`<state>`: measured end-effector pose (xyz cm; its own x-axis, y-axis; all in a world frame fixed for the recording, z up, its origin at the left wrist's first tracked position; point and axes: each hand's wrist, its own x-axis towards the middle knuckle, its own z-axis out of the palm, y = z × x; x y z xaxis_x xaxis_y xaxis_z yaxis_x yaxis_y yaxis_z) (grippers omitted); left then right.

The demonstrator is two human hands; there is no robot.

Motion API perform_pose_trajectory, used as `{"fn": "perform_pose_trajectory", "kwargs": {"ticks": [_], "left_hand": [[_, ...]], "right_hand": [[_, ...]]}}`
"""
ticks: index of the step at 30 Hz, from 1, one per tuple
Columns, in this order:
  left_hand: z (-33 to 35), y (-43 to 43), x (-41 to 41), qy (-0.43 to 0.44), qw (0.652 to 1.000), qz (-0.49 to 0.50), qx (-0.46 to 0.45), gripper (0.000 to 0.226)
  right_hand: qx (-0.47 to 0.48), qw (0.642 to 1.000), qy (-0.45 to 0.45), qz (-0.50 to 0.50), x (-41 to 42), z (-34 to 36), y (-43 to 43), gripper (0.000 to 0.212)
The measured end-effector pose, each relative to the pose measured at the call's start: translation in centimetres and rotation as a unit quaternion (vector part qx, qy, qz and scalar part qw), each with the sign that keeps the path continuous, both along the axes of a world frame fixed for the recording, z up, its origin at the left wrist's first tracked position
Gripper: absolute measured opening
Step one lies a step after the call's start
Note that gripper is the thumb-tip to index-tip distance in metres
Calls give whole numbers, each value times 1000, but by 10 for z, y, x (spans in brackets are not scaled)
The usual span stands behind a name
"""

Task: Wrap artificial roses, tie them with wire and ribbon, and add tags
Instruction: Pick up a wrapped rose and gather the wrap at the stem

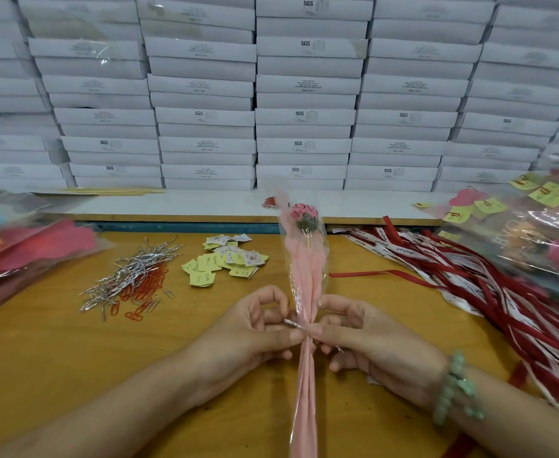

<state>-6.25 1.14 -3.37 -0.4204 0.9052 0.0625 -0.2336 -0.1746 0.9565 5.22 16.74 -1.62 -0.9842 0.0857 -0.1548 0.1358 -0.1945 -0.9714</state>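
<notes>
A silver wire tie [293,323] is pinched by the grip of the left hand [261,328], thumb and forefinger pressed together on its free end. It sits at the gathered neck of the wrapped rose [305,259]. The neck's other side is pinched by the right hand [364,338], and a second wire end shows just below those fingers. The rose is held over the near middle of the surface [56,358], head towards the far edge and pink sleeve trailing to the near edge.

The wire-tying step is judged to be in hand. Next, the two ends must be crossed and twisted tight while the gathered sleeve is kept from slipping. Ribbon and tag are then called for. Red ribbons [469,276] are heaped along the right edge, and yellow tags [225,259] lie beyond the hands. Spare wires [129,276] and paper clips [142,285] lie towards the left edge.
</notes>
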Motion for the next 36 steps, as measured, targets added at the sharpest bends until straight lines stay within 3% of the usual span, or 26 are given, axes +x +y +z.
{"fn": "perform_pose_trajectory", "kwargs": {"ticks": [22, 31, 36], "left_hand": [[5, 1, 9, 13, 997, 69, -35, 15], [3, 2, 9, -16, 995, 98, -22, 20], [3, 2, 9, -43, 993, 112, -21, 34]], "right_hand": [[26, 999, 36, -10, 3, -3, 2, 44], [-8, 999, 48, -4, 1, -5, 5, 46], [-18, 998, 55, -36, 2, -7, 5, 43]]}}
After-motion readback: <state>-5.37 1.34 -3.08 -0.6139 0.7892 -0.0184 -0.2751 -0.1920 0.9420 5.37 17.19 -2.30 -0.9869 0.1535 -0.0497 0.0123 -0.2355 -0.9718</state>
